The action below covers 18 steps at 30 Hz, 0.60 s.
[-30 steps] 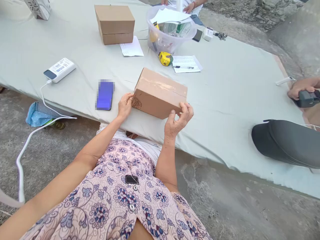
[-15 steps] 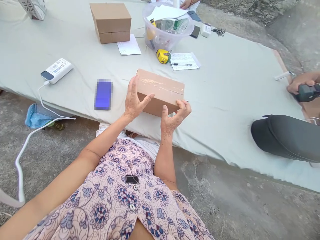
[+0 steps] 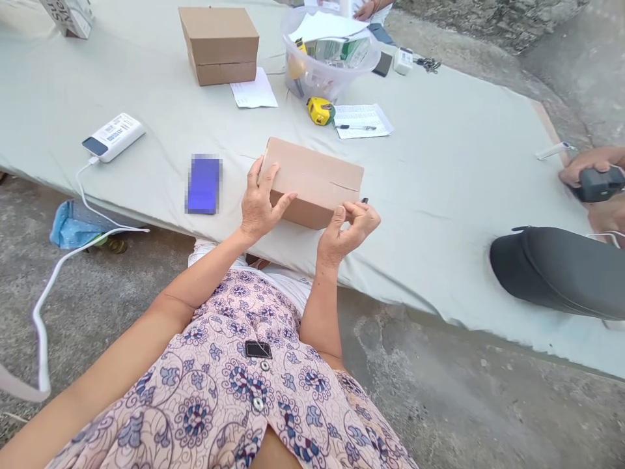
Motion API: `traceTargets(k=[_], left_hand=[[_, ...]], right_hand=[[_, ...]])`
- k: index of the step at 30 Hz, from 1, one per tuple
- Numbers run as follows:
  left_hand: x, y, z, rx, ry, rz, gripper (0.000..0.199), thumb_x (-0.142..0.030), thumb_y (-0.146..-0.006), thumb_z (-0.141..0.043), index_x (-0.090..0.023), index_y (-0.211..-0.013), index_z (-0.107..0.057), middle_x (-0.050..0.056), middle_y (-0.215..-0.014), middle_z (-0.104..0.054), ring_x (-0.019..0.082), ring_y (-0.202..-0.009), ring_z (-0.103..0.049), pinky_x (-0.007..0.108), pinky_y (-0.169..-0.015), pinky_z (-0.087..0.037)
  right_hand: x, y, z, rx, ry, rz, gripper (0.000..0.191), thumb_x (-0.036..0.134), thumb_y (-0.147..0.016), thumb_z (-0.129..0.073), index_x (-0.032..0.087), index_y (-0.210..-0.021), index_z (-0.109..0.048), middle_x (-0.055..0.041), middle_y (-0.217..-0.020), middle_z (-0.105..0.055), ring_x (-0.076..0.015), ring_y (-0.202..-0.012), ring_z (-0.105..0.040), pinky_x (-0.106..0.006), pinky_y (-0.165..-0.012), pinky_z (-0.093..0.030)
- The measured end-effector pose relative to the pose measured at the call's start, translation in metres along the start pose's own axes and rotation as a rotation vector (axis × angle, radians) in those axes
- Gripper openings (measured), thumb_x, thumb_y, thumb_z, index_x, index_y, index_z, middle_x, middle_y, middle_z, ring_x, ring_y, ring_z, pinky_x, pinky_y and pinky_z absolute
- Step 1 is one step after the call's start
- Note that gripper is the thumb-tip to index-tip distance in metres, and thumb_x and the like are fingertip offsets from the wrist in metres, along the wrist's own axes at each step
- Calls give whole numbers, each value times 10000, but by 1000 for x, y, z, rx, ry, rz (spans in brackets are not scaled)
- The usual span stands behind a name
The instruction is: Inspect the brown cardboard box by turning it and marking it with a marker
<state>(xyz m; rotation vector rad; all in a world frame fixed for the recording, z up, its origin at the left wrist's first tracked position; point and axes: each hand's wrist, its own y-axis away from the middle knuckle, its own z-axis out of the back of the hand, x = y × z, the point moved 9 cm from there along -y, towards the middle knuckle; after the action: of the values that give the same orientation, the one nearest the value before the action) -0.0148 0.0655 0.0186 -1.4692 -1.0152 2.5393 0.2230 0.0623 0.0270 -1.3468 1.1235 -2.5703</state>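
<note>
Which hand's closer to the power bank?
Left. Left hand: on the left end of the nearer box, right of the power bank. Right hand: at the box's right end, farther.

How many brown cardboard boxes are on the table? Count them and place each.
2. The near box sits under the left hand, its right end by the right hand; the far box stands left of the clear tub.

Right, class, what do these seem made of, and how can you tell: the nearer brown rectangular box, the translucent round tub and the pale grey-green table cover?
Nearer brown rectangular box: apparently matt cardboard, by its plain faces and folded edges.
Translucent round tub: probably smooth plastic; shapes show through its wall.
Pale grey-green table cover: likely matt fabric, as it wrinkles softly; plastic sheeting is possible.
</note>
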Motion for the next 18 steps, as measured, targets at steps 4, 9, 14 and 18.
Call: traceTargets(k=[4,9,14,18], left_hand=[[-10,11,8,-4,1,-58,673,-686,-1001,-385,-224,-1475,-502,182,-1631,-372,334,-1563,-327,501,-1277,-312],[-18,17,26,-78,-6,-91,561,-533,-1028,-411,-272,-1524,-438,144,-1513,-506,311,-1447,-455,495,-1236,-372],[-10,8,46,-84,22,25,645,-467,-1016,-456,-313,-1622,-297,121,-1360,-610,251,-1147,-605,391,-960,-564],[-19,4,54,-5,-23,38,560,-607,-1013,-467,-296,-1473,-537,66,-1029,-648,208,-932,-630,354,-869,-563]], right_hand=[[8,9,15,-63,-1,40,453,583,-1028,-337,226,-1037,-615,-129,-1098,-540,-291,-1176,-595,-559,-1005,-555],[5,22,24,-39,19,-43,390,477,-993,-373,247,-1244,-563,-135,-1195,-559,-271,-1120,-607,-481,-916,-574],[-1,20,33,104,-3,-108,616,450,-947,-438,248,-1525,-369,-128,-1213,-624,-235,-964,-655,-425,-848,-573],[5,15,44,193,66,-105,628,595,-979,-426,230,-1487,-478,-123,-1174,-695,-255,-1000,-692,-427,-874,-576]])
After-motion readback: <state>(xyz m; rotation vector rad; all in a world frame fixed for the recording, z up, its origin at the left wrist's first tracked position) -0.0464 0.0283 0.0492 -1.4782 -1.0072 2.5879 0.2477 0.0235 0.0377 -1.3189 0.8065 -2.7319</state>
